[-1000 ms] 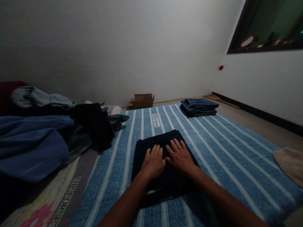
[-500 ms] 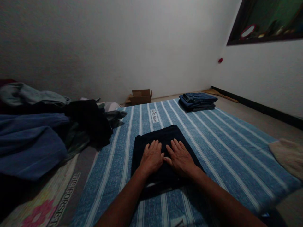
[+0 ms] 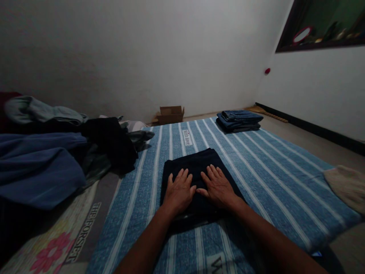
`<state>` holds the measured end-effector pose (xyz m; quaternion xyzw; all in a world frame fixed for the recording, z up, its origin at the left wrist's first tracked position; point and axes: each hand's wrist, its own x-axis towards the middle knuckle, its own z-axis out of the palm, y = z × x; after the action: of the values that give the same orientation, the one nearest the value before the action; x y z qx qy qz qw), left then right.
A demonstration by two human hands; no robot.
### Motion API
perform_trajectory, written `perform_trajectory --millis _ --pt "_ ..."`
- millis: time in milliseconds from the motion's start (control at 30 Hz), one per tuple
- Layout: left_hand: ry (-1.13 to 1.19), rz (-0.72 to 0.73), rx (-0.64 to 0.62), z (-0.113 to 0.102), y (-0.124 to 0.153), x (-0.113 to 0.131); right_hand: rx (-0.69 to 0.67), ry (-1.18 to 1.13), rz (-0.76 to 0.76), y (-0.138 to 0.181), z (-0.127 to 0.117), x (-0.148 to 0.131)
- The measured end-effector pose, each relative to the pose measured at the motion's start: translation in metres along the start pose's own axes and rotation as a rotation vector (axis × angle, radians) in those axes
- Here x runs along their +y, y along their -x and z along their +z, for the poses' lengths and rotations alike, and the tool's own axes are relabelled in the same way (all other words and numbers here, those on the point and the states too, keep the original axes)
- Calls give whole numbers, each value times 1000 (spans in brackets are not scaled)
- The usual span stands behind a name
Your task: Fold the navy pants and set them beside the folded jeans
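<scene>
Dark folded cloth (image 3: 189, 159) on striped cover (image 3: 273, 171), directly under the fingers (image 3: 211, 174); left hand (image 3: 179, 193) and right hand (image 3: 220, 190) flat, extended, gripping nothing. Probably soft, limp, light (layers may slide); best held from beneath, side edges outside the fingers.

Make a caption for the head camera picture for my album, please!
Left hand and right hand rest on folded dark cloth atop a blue striped cover, with stacked folded denim beyond.
</scene>
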<state>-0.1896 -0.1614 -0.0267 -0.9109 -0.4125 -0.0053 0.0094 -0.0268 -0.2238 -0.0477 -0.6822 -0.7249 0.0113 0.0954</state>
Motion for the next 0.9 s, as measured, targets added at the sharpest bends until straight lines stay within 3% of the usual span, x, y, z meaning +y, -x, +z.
perform_trajectory --millis 433,900 --pt "-54 9 -78 0 -5 0 -13 -139 23 -12 -22 -14" --pt "-96 0 -147 -7 -14 0 -66 -214 60 -18 -7 -12"
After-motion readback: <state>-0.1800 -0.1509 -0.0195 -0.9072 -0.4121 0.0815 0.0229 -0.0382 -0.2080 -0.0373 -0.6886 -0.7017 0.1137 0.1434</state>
